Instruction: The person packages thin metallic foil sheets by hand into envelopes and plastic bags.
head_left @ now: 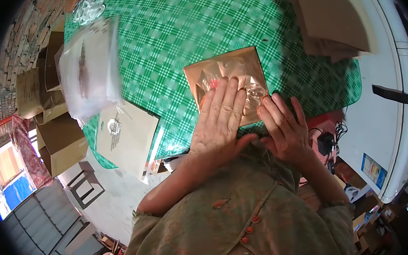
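Olive-green patterned garment with small orange buttons (249, 227) fills the lower frame, nearest the head camera; both forearms extend from it toward the table

Head view, hands: left hand (219, 121) lies flat, fingers extended and close together, palm pressed down on a flat brown square paper envelope with a clear plastic packet on top (227, 74). Right hand (283, 129) rests at the envelope's right edge, fingers slightly spread, fingertips (265, 99) touching the clear packet; whether they pinch it cannot be told

Location: the envelope sits on a green-and-white checked tablecloth (183, 25), near the table's front edge, directly ahead of the person

Handling, as judged: the envelope appears light, thin and fairly stiff, likely to bend if lifted by one corner; the clear film looks slick and crinkly, so a flat palm holds it better than fingertips. Best hold appears to be at opposite edges, or a corner pinch with support beneath. The red-tinged contents under the film are too small to identify; fragility undetermined

Surroundings: a stack of clear plastic sleeves with dark print (88, 70) at table left; a cream square card with a round emblem (124, 133) below it; brown cardboard boxes (59, 140) beyond the table edge; tan paper sheets (332, 22) at upper right

Writing: print on the sleeves and card is not legible; no brand readable
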A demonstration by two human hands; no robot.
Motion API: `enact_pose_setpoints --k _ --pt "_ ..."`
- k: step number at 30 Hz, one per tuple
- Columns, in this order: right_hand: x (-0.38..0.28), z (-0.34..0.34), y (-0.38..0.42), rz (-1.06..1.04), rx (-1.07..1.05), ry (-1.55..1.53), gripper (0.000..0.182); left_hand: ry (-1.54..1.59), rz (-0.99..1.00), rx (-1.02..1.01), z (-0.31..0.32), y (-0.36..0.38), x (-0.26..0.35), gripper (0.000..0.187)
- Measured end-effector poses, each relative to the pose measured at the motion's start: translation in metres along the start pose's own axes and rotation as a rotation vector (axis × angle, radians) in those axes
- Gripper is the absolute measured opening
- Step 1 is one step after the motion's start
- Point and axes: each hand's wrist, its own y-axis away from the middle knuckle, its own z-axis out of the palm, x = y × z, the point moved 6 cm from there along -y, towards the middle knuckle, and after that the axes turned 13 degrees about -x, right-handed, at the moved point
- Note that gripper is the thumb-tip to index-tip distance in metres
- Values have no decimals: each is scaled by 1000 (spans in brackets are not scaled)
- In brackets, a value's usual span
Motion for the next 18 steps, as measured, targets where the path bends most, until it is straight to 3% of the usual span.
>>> enact_pose_setpoints --k 8,14,18 --pt "-1 -6 -10 -44 38 19 77 11 -2 -2 2 -1 -2 115" --pt "-2 -8 -43 40 -156 1 106 -61 -12 8 9 -1 -4 119" --pt "-3 -10 -45 52 -199 36 109 5 -23 -5 7 -1 -4 115"
